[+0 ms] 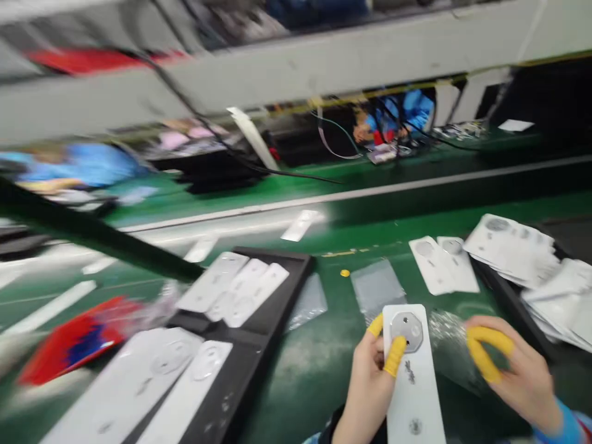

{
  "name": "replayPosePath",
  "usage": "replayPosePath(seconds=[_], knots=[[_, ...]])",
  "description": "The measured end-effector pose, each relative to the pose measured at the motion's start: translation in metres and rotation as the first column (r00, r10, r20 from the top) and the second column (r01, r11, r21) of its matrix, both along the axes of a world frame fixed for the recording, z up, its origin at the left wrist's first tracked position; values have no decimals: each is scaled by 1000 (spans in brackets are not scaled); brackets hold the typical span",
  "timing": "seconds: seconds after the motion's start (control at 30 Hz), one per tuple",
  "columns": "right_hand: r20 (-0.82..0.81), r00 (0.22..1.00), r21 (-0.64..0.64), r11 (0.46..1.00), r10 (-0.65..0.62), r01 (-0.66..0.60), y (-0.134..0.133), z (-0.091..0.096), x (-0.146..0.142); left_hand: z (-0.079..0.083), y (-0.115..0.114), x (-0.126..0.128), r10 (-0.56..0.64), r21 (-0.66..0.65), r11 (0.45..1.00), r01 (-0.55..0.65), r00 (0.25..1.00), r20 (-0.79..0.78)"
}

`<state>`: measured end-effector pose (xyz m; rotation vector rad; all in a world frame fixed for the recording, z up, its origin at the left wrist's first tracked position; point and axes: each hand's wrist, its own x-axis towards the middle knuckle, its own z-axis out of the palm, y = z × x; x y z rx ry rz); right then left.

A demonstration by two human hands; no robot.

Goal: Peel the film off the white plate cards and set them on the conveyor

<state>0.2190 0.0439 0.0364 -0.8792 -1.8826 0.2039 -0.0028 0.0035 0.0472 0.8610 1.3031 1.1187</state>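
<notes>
White faceplate [416, 391] in left hand [372, 373], clear plastic bag [451, 345] in right hand [520, 367].
Left thumb overlaps the grey octagonal inset [411, 328], presumably to keep the printed face upward and steady; right fingertips appear to pinch the bag just beside it, probably controlling its edge, though blur limits certainty. Long axis runs away from the body, octagon end farthest and leaning slightly left. Black tray [272, 320] of similar plates lies left of left hand, likely for easy reach.

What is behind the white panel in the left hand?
Beyond the white panel, translucent plastic lies on the table; a yellow-covered finger of the left hand shows at the panel's left edge. The panel's back and whatever it covers are hidden.
</notes>
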Motion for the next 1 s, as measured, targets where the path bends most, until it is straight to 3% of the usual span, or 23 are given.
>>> replayPosePath(seconds=[0.1, 0.3, 0.5, 0.8, 1.0], knots=[[139, 986, 128, 985, 96, -114, -6, 26, -21, 21, -9, 13, -117, 30, 993, 116, 993, 15], [374, 899, 166, 937, 228, -307, -7, 58, -26, 32, -20, 20, -220, 137, 965, 224, 975, -40], [431, 862, 77, 940, 268, -332, -14, 67, -10, 49, -14, 19, -308, 102, 949, 299, 948, 83], [590, 766, 97, 919, 255, -381, -16, 82, -9, 35, -27, 14, -321, 106, 945, 310, 941, 110], [599, 770, 115, 929, 218, -352, -19, 78, -6, 53, -17, 19, -281, 98, 959, 266, 934, 222]])
